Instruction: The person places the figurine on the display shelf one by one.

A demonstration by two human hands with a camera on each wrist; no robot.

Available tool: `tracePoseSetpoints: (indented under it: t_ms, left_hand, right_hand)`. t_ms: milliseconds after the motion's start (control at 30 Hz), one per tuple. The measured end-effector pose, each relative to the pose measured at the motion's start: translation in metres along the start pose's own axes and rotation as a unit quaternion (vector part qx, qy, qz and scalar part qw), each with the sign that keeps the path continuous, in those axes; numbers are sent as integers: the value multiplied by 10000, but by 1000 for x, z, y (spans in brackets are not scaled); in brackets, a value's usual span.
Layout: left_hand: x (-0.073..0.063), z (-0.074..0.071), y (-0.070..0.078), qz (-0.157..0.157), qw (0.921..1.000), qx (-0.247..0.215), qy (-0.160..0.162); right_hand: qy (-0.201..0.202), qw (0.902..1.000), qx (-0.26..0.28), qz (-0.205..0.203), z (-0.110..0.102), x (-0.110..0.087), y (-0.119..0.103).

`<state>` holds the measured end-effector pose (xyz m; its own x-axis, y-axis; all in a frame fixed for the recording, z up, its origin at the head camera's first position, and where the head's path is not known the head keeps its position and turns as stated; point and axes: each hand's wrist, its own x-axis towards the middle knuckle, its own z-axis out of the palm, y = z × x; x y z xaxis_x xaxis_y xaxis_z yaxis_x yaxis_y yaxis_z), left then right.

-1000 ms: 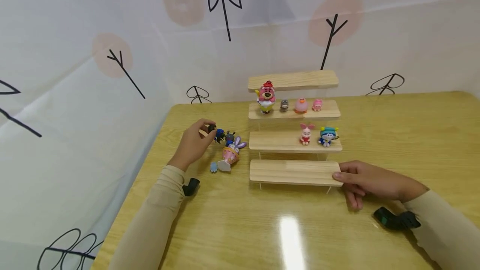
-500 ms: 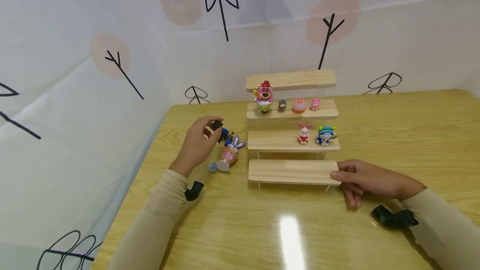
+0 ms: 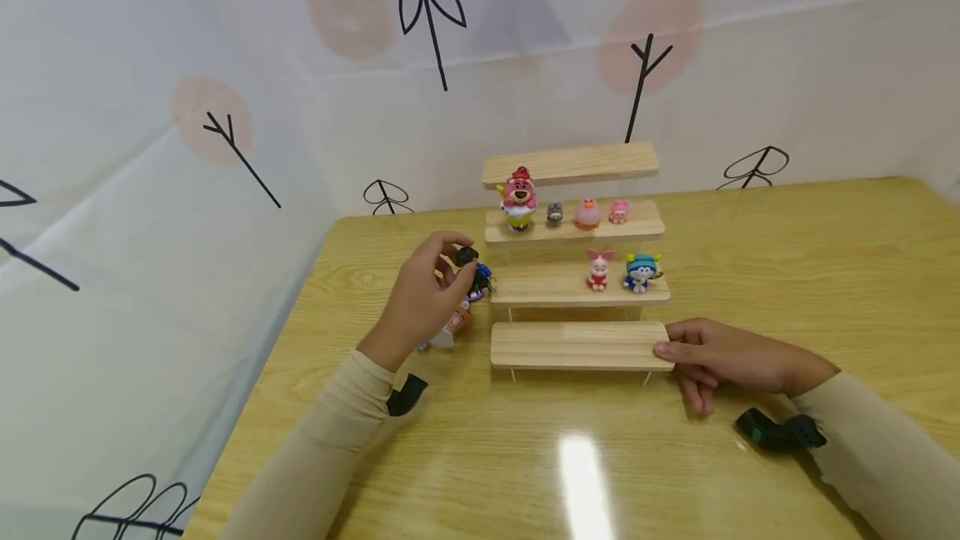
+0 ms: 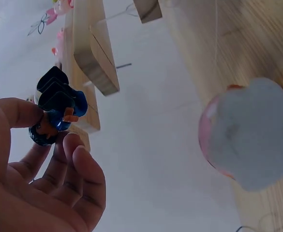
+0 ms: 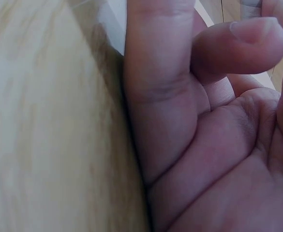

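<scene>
My left hand (image 3: 423, 294) pinches a small figurine (image 4: 59, 104) by its dark-haired head, between thumb and fingers. The figurine has a blue body and black wing-like parts, and hangs clear of the table near the left end of the second-lowest tier. Below the hand, a pink figurine with a white base (image 4: 252, 135) lies on its side, partly hidden in the head view. At the stepped wooden display stand (image 3: 577, 347), my right hand (image 3: 738, 357) grips the right end of the lowest tier, thumb on top. In the right wrist view the fingers (image 5: 160, 72) lie beside the tabletop.
A pink bear figurine (image 3: 518, 198), a grey figurine (image 3: 554, 213), a round pink figure (image 3: 588, 213) and a small pink one (image 3: 618, 212) stand on the second-highest tier. One tier lower are a piglet figurine (image 3: 598, 270) and a blue-hatted figurine (image 3: 641, 272).
My left hand has moved right with the figurine, from the group of lying toys toward the stand. The right hand keeps its grip on the lowest tier. The head view has shifted slightly.
</scene>
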<state>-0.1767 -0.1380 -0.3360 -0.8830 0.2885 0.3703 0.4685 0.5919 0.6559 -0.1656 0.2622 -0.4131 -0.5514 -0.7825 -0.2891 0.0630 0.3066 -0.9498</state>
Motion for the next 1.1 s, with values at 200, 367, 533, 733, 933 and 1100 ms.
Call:
tracePoseSetpoints:
  t_ms: [200, 367, 533, 733, 933, 1100]
  left_hand:
    - [6, 10, 11, 296, 9991, 302, -71]
    - [9, 20, 18, 434, 9983, 386, -76]
    - [16, 36, 29, 598, 9972, 342, -298]
    - [23, 46, 41, 747, 9945, 548, -479]
    - [25, 53, 47, 699, 9907, 990, -613]
    - [26, 58, 51, 812, 9877, 1234, -514]
  right_hand:
    - [-117, 9999, 30, -52, -2, 2, -2]
    - [-203, 9997, 83, -144, -4, 4, -3]
    - [-362, 9983, 372, -256, -4, 3, 0]
    - [-318, 9985, 307, -319, -3, 2, 1]
    - [-356, 9978, 507, -223, -1, 1, 3]
    - [-264, 9987, 331, -268, -2, 0, 4]
